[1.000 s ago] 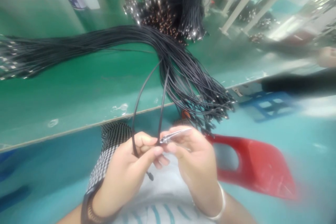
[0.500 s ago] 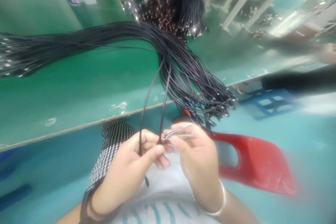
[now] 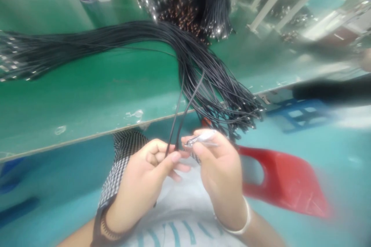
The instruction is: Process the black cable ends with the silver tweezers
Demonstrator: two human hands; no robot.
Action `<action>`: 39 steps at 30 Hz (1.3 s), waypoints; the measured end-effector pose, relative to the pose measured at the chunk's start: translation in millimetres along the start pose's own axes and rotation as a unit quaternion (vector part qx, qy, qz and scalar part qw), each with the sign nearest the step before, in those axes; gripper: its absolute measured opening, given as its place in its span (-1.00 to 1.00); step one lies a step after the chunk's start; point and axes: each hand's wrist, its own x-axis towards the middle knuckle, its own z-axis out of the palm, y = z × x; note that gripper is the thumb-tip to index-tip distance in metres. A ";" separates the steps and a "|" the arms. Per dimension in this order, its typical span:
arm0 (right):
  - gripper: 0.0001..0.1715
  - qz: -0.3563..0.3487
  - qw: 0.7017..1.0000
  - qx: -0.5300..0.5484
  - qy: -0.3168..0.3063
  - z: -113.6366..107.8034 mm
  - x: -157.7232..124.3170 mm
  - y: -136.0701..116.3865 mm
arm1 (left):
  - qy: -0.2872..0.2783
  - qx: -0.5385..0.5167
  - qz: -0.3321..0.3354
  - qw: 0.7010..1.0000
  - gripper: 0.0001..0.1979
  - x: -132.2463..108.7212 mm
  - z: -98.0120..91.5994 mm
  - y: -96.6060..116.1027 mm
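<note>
My left hand is closed in a pinch on a thin black cable that rises in two strands toward the green table. My right hand is closed on small metal tweezers, with their tip right at the cable end held by the left fingers. Both hands work above my lap, just below the table's front edge. A large bundle of black cables lies across the table, its metal-tipped ends hanging over the edge near my right hand.
A heap of cable ends with shiny and copper-coloured tips lies at the back of the table. A red plastic stool stands to my right on the teal floor, with a blue stool farther off. A dark sleeve shows at right.
The two cable strands have drawn closer together and lean more to the right. The loose cable end below my left hand is no longer visible. Both hands have shifted slightly up and right.
</note>
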 end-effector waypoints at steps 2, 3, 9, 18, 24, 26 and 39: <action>-0.85 0.012 1.000 0.026 -0.010 0.7 0.5 0.1 | -0.025 0.008 0.018 0.999 -0.82 -1.4 -0.2 0.9; -0.85 0.017 0.999 0.037 -0.016 0.8 0.7 -0.1 | -0.036 0.010 0.025 0.999 -0.84 -2.0 -0.1 1.2; -0.85 0.032 0.998 0.044 -0.031 0.1 1.2 -4.0 | -0.055 -0.001 0.045 0.997 -0.88 -2.4 0.4 0.8; -0.81 0.041 0.998 0.042 -0.038 -1.9 0.6 -6.7 | -0.057 0.023 0.046 0.997 -0.86 -2.4 -0.2 -1.6; -0.82 0.027 0.999 0.012 -0.019 -1.4 2.3 -5.9 | -0.054 0.031 0.052 0.997 -0.86 -2.2 0.4 -1.0; -0.82 0.026 0.999 -0.015 -0.015 -1.4 1.9 -8.5 | -0.051 0.032 0.050 0.997 -0.86 -2.1 1.0 -0.4; -0.82 0.022 1.000 0.018 -0.013 -7.6 4.8 -3.0 | -0.056 0.030 0.037 0.997 -0.86 0.5 3.5 -1.5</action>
